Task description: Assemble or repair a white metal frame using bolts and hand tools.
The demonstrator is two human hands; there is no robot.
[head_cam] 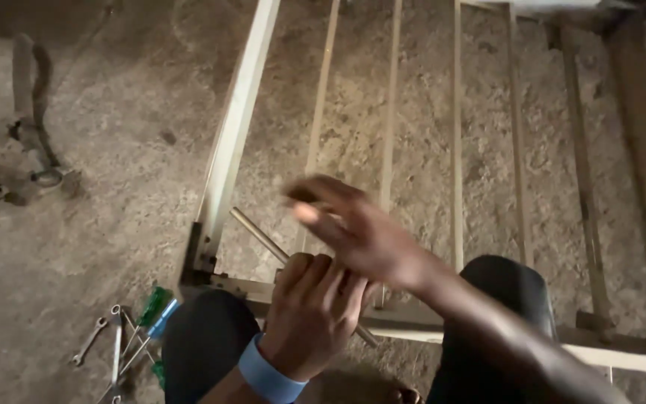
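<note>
Left hand (314, 310), lower centre of the frame, is wrapped tight around a thin metal rod (257, 234). The rod runs diagonally from the centre-left up-left end, through the fist, and pokes out again at the lower right of the hand. A blue wristband (267, 374) sits on that wrist.

Right hand (353, 224) is just above the left, crossing over it from the lower right, motion-blurred. Fingers stretched out flat toward the left, holding nothing; whether it touches the rod cannot be told.

Both hands sit over the near rail of a pale wooden frame (237, 127) lying on the dirt floor (114, 112), with several thin slats running toward the top of the frame. Dark-clothed knees (203, 337) show at the bottom, either side of the hands.

Lower left: a few small wrenches (110, 340) and screwdrivers (155, 314) with green and blue handles lie on the floor. Upper left: a dark strap-like object (35, 112), unclear.
</note>
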